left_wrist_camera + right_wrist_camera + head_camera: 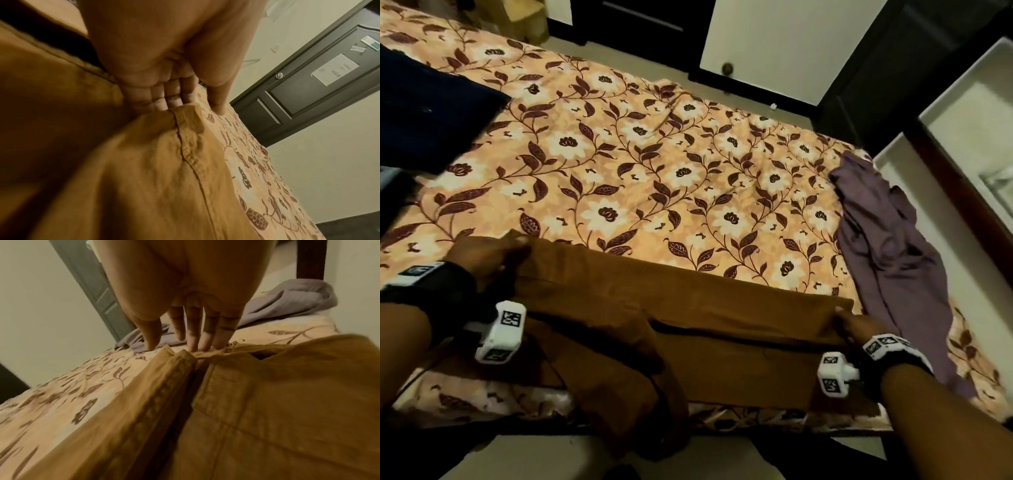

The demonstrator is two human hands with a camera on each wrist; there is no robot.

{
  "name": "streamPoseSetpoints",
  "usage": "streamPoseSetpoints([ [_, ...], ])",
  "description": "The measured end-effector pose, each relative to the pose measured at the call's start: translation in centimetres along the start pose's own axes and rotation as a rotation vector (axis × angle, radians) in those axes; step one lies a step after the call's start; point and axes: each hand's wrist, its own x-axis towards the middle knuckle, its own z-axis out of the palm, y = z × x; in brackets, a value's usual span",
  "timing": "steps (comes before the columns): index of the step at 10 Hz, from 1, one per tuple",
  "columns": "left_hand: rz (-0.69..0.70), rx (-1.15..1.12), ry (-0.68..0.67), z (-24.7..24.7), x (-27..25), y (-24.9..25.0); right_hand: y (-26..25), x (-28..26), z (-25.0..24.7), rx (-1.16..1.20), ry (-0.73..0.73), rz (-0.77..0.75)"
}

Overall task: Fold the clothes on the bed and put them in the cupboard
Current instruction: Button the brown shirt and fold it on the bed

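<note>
Brown trousers (688, 308) lie lengthwise along the near edge of the flowered bed (637, 154), one leg folded over the other. At their left end my left hand (486, 257) has its fingers curled into a raised corner of the cloth (154, 162), the thumb reaching down to the sheet. My right hand (852, 325) is at the right end. Its straight fingers (195, 331) press their tips on the hem (267, 402), with the thumb beside it on the sheet. A crumpled purple garment (887, 246) lies on the bed's right side, just beyond the right hand.
A dark blue garment (424, 113) lies at the bed's far left. White cupboard shelves (962, 120) in a dark frame stand open to the right of the bed. A white door (774, 41) is beyond the far side. Part of the trousers hangs over the near edge.
</note>
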Motion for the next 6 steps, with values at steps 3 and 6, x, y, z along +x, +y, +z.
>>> streamPoseSetpoints([
  [3,0.116,0.071,0.212,0.3,5.2,-3.3,-2.5,4.5,0.8,0.052,0.109,-0.095],
  [6,0.334,0.205,0.073,-0.5,1.2,-4.9,-0.4,0.6,-0.8,0.335,-0.086,-0.16],
])
